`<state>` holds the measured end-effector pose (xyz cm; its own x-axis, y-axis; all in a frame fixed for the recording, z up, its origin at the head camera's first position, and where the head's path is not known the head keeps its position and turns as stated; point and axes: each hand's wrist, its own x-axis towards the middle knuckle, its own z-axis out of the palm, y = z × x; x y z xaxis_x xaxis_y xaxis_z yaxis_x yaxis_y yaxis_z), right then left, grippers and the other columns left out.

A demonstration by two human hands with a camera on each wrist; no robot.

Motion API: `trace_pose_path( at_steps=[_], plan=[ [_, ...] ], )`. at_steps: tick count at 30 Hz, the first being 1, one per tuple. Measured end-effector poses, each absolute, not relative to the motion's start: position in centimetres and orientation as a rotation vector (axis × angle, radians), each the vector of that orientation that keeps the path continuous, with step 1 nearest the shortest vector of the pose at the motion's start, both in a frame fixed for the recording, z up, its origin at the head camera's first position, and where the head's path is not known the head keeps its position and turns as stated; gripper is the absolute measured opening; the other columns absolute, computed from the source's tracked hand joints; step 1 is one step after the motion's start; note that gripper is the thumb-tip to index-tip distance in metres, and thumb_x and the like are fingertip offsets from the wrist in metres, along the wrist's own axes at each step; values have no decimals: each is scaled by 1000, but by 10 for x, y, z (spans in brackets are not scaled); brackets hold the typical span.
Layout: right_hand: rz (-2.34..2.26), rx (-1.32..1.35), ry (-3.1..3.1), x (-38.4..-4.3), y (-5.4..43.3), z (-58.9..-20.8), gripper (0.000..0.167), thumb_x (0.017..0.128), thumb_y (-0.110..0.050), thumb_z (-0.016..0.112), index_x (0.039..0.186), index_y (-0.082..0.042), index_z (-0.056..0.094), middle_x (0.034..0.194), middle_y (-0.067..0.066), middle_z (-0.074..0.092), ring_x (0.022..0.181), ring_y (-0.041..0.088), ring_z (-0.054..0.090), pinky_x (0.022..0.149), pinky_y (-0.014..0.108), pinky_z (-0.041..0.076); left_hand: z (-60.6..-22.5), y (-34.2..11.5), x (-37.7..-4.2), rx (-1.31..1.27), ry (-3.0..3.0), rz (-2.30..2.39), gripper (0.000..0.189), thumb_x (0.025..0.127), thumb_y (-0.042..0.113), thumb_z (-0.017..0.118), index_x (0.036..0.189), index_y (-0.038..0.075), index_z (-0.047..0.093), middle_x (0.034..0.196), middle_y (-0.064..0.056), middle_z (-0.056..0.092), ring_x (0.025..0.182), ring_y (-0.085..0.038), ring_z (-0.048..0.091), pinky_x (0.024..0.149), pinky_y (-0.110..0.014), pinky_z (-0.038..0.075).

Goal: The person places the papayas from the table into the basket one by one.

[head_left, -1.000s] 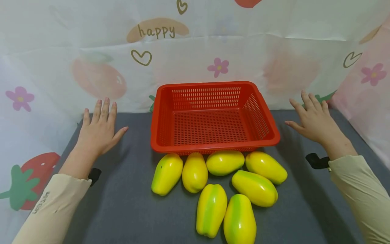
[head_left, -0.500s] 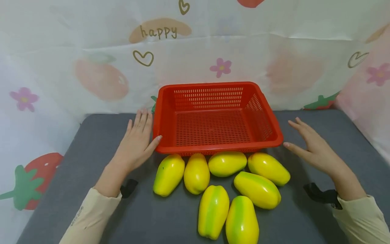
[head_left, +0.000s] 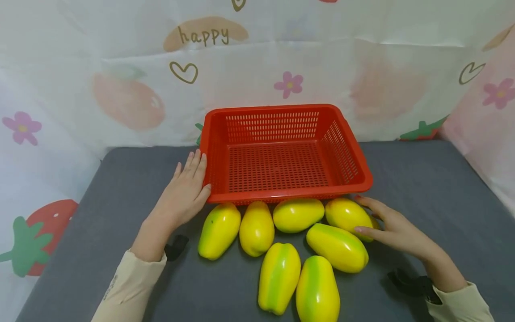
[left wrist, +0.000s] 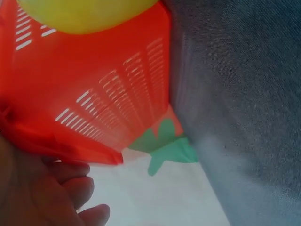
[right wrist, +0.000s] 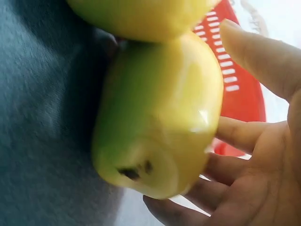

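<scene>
A red plastic basket (head_left: pixel 286 195) with slotted walls stands on the grey cloth. My left hand (head_left: pixel 177 197) lies against its left rim, fingers straight; the left wrist view shows the fingers just beyond the rim (left wrist: pixel 70 148). Several yellow-green papayas lie in front of the basket. Reaching the rightmost papaya (head_left: pixel 347 213), my right hand (head_left: pixel 396 226) has its fingers along the far side and its thumb nearer me. In the right wrist view the thumb stands off the papaya (right wrist: pixel 160 117) and the fingers are spread beside it.
Other papayas sit close together: one papaya (head_left: pixel 338 248) beside the reached one, two at the front, including the papaya (head_left: pixel 279 279), and a papaya (head_left: pixel 219 231) at the left. A printed cloth backdrop (head_left: pixel 249 85) rises right behind the basket.
My left hand has moved right, from the cloth to the basket's left side. My right hand has come down and inward from the right to the rightmost papaya. Basket and papayas keep their places.
</scene>
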<state>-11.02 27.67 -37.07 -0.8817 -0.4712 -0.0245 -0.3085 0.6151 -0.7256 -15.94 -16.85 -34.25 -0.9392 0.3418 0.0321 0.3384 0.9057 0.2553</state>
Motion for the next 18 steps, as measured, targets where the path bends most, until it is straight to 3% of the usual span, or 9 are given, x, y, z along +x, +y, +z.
trace_pose_path(
  at_steps=[3,5,18],
  plan=[
    [-1117,-632,2621,-114,275,-374,68,88,-24,66,143,-2,33,140,17,42,115,25,49,88,29,47,-345,-169,-158,531,3040,479,65,98,23,36,149,-2,4,157,-16,-4,143,-30,-4,112,-53,3],
    [-1126,-603,2610,-114,276,-375,69,88,-26,67,144,-3,32,137,16,44,109,20,52,84,24,48,-347,-169,-157,522,3025,548,64,98,22,35,150,-1,3,157,-15,-6,143,-29,-6,113,-52,2],
    [-1181,-516,2526,-120,292,-377,62,91,-22,63,144,-9,33,134,12,48,108,9,52,82,29,50,-348,-168,-156,509,3005,614,64,98,21,34,150,1,3,157,-12,-9,143,-28,-8,112,-53,0]
  ],
)
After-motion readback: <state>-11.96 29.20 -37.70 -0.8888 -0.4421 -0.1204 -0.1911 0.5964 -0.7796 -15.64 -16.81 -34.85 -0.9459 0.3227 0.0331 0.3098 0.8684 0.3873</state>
